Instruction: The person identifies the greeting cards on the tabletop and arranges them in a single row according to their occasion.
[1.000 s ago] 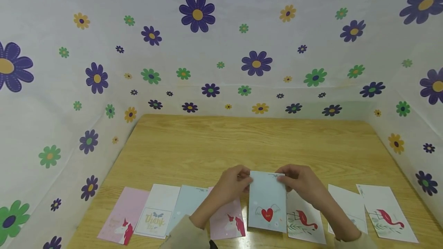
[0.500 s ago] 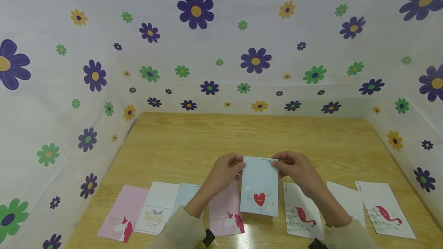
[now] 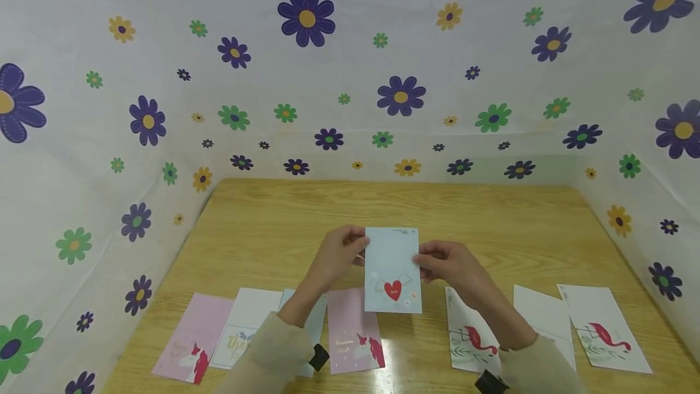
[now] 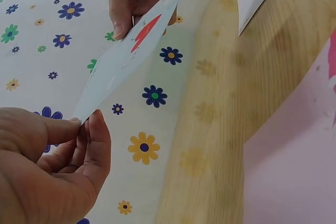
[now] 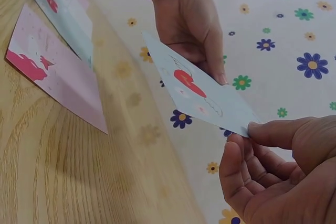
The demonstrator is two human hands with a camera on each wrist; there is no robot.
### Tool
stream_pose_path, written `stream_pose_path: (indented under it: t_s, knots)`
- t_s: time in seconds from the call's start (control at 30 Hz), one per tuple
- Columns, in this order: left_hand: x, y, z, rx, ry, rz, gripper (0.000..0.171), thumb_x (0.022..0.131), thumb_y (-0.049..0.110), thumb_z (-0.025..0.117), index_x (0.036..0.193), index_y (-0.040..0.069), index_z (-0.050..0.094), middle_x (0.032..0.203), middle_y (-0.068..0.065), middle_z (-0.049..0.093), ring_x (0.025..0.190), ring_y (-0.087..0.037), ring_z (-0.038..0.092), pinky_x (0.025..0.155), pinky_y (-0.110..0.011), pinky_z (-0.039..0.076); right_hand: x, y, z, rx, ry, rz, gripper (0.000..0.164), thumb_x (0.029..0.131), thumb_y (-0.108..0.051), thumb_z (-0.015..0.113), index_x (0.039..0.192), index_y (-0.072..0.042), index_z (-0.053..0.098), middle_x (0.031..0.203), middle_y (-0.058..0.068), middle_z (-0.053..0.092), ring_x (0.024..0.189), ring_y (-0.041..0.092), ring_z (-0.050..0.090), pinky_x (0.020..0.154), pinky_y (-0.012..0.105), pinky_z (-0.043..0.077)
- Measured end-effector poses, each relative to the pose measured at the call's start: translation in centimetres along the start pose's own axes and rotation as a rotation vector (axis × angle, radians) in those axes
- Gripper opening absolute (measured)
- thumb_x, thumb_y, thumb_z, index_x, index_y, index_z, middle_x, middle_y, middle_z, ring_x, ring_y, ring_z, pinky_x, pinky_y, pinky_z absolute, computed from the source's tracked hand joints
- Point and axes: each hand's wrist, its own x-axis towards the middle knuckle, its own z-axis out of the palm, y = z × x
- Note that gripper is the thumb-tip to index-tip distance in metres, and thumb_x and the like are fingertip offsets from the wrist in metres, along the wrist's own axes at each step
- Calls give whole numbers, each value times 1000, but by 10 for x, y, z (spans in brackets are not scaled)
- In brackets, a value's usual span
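Note:
Between both hands, a light blue greeting card with a winged red heart is held up above the table. My left hand pinches its upper left edge between thumb and fingers. On the opposite edge, a bit lower, the thumb and fingers of my right hand pinch it too. Both wrist views show the card tilted, off the tabletop. Below it lies a pink unicorn card, its top partly covered by the held card in the head view.
More cards lie along the near side of the wooden table: a pink unicorn card, a "thank you" card, a blue card, flamingo cards and a white card. Flower-printed cloth surrounds the table.
Both hands have raised the light blue card and carried it left, away from the near row. My right hand's grip now sits lower on the card's right edge than before.

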Motion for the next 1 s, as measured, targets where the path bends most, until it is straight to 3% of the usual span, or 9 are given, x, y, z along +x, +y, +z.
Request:
stream_pose_path:
  t_s: [0.3,0.57,0.7,1.0]
  knots:
    - [10,-1,-11,-16,38,-37,25,105,12,61,125,-3,66,104,-13,68,86,-20,66,77,-32,62,11,-5,10,-12,-4,11,28,100,-11,67,119,10,64,96,13,69,80,23,65,76,31,60]
    - [14,0,-26,41,-33,-54,35,104,11,62,138,0,61,106,-13,70,86,-22,68,83,-41,61,28,-10,17,10,17,-21,29,101,-13,66,118,10,64,95,13,67,80,21,64,76,28,59]
    - [16,-3,-33,71,-31,-62,40,103,10,62,143,2,58,106,-12,69,86,-21,67,86,-47,60,39,-11,24,53,17,-20,29,101,-12,67,118,12,64,95,13,68,80,20,64,76,28,59]
    - [22,-12,-54,81,-26,-119,54,103,10,63,155,8,47,109,-13,67,89,-21,67,89,-41,59,61,-15,40,109,35,2,25,100,-8,67,115,11,64,91,12,69,76,18,64,74,29,60]
